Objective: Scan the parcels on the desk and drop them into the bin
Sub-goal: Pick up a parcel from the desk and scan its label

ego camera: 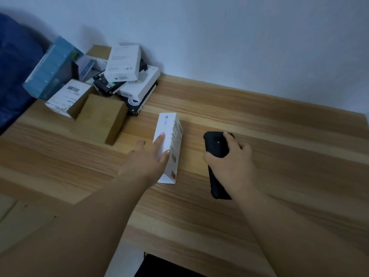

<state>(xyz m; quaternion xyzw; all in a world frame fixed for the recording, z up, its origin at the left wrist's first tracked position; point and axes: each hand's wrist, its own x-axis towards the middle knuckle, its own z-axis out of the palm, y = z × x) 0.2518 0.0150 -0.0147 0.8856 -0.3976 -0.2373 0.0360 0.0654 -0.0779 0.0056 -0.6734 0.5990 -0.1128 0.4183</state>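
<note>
Two bare hands over a wooden tabletop (259, 120). Left hand (148, 158) released, fingers straight and spread, index fingertip and thumb touching the top face of a long white parcel (170, 136), other fingers reaching past its left edge. White parcel lying flat near the middle of the tabletop, long axis running away from the body, two small rings printed at the far end, small print and a reddish mark along the right side.

Right hand (229, 158) just beside it, grasping a black handheld scanner (216, 144), fingers curled round the body, one fingertip on the far end, a small pale light on the scanner's upper face. Scanner head apart from the white parcel, a strip of bare wood between them; lower end of the scanner poking out below the wrist.

Further out, at the far left corner against the pale wall (239, 37), a heap of parcels: a plain brown box (99, 118) nearest, a brown box with a white barcode label (68, 96) to its left, a teal box (52, 68) tilted up behind that, a white box (122, 62) leaning on top, a black box (108, 84) under it, a white-and-black box (139, 90) at the right of the heap. Dark blue fabric (14, 66) along the left edge. Dark opening (159, 266) below the tabletop's near edge, contents impossible to tell.
</note>
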